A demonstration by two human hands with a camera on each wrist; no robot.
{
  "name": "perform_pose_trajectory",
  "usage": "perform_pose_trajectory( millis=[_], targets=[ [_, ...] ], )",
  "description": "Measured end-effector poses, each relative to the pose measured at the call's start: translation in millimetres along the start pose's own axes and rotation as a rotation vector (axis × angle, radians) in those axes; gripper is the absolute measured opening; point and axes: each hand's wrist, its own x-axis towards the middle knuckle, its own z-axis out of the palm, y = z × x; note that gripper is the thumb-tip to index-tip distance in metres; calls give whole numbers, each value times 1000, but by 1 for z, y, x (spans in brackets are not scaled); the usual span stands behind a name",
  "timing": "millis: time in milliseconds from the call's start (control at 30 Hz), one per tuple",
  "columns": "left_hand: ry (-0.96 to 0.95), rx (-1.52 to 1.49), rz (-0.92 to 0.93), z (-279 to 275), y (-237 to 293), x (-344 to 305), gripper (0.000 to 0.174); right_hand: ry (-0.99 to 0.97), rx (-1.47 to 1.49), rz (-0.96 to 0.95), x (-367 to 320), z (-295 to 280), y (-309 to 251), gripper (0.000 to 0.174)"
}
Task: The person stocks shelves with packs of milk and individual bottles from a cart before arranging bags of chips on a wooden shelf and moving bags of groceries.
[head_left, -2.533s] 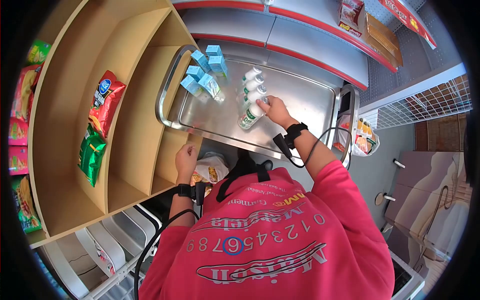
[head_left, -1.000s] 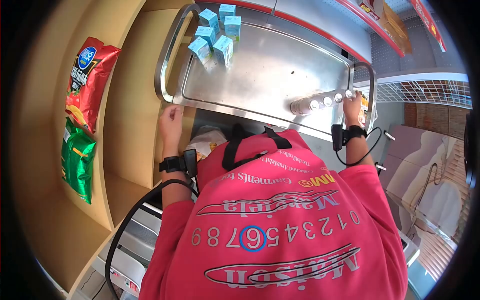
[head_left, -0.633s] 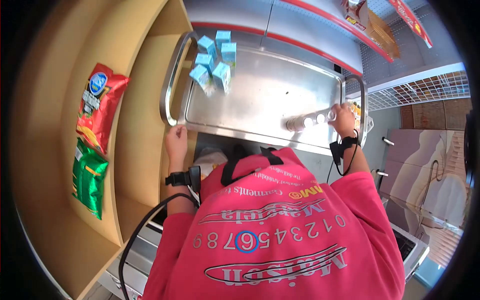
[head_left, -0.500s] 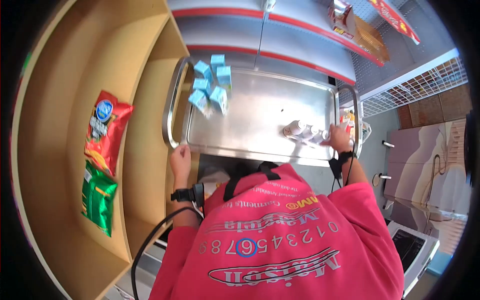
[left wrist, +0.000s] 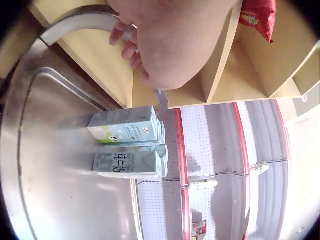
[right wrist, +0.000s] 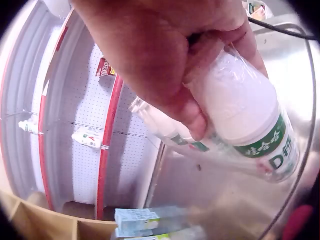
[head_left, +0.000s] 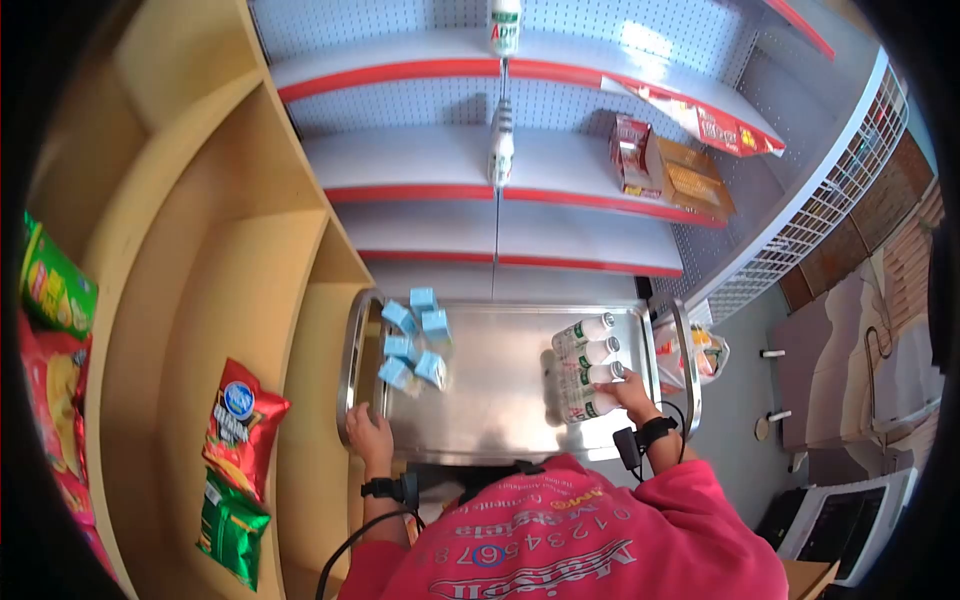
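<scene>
Head view: right hand (head_left: 632, 392) gripping wrapped bottle pack (head_left: 582, 365) at right end of cart tray (head_left: 490, 395); left hand (head_left: 368, 432) holding cart handle (head_left: 349, 350), well apart from pack.
Left wrist view: fingers (left wrist: 125, 42) curling round handle.
Right wrist view: fingers and thumb clasping pack's end bottle.

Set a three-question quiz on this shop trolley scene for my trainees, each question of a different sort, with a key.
1. True or false: the right hand grips the pack of white bottles.
2. Where do the blue cartons stand on the steel tray? A. at the end by the left hand; B. in the middle; C. against the bottles.
3. Fill the gap: the left hand curls its fingers round the tray's ____.
Key: 1 true; 2 A; 3 handle.
</scene>
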Motion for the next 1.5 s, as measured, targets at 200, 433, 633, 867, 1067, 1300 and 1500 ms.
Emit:
perform_pose_trajectory(
  millis=[200,433,633,867,1067,1300,1500],
  targets=[
    [-51,85,-10,24,0,13,40,-33,0,-91,88,43,-97,40],
    [-471,137,-153,55,-16,19,31,-49,-244,-228,246,104,-122,39],
    [-301,45,-12,82,-13,-11,23,53,-247,-112,352,152,-90,41],
    [-288,112,-32,86,-11,-10,32,231,-299,-129,393,182,-98,41],
    [-260,126,-90,101,-19,-19,35,306,-359,-251,468,194,-102,42],
    [-294,194,-175,104,-19,-24,36,287,-645,-437,501,207,-104,37],
    [-316,218,-189,102,-9,-18,41,354,-771,-218,507,229,-106,37]
  ],
)
